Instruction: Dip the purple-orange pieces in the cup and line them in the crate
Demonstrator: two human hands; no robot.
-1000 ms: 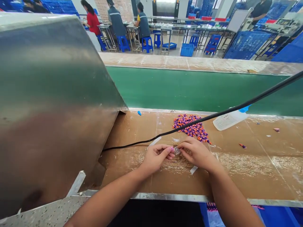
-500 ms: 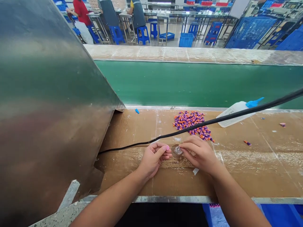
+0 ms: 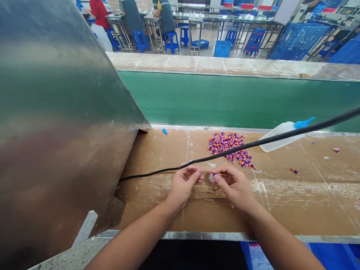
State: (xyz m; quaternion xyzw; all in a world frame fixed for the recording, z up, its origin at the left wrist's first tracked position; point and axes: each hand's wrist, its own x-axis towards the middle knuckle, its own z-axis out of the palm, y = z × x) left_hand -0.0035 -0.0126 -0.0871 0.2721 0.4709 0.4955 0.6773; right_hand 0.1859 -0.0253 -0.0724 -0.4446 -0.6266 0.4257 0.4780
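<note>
My left hand [image 3: 182, 184] is closed in a pinch on a small pink piece [image 3: 199, 171], mostly hidden by the fingertips. To its right, my right hand [image 3: 235, 186] pinches a small purple-and-orange piece [image 3: 213, 174] between thumb and forefinger. That piece is at a small clear round dish [image 3: 210, 180], partly covered by the fingers; whether they touch I cannot tell. Beyond my right hand lies a pile of purple-and-orange pieces [image 3: 225, 144] on the cardboard-covered bench [image 3: 163, 153].
A black cable [image 3: 157, 171] crosses above the bench, in front of the pile. A white bottle with a blue nozzle [image 3: 278, 137] lies at the right. Metal housing [image 3: 70, 131] stands left; a green belt [image 3: 197, 97] runs behind. Seated people [image 3: 165, 18] are far off.
My right hand now holds a purple-and-orange piece at the dish, where its fingertips showed no such piece before. My left hand keeps the pink piece, turned slightly.
</note>
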